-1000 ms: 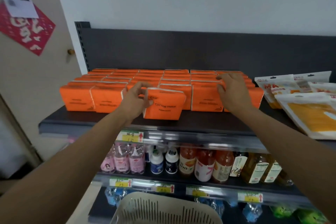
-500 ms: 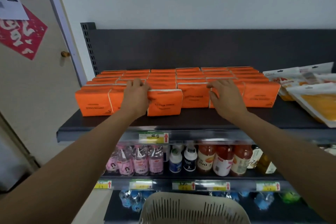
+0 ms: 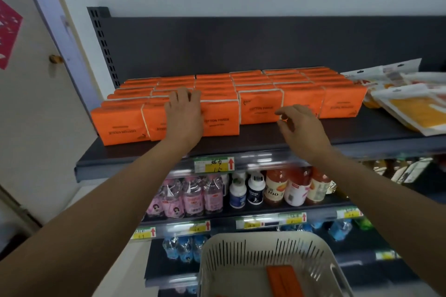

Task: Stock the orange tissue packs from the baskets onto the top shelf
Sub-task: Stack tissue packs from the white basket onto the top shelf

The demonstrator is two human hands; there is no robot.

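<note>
Packs (image 3: 260, 106) stand in rows on the shelf (image 3: 265, 135). Left hand (image 3: 184, 118) flat against a front-row pack, fingers laid over its top. Right hand (image 3: 300, 128) loosely curled, empty, just before the row. One more pack (image 3: 281, 277) in basket (image 3: 265, 243) below.

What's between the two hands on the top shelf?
In the head view, two front-row orange tissue packs stand side by side between the left hand and the right hand.

Dark top shelf (image 3: 265, 138), orange tissue packs (image 3: 260, 107), yellow pouches (image 3: 415, 113)
</note>
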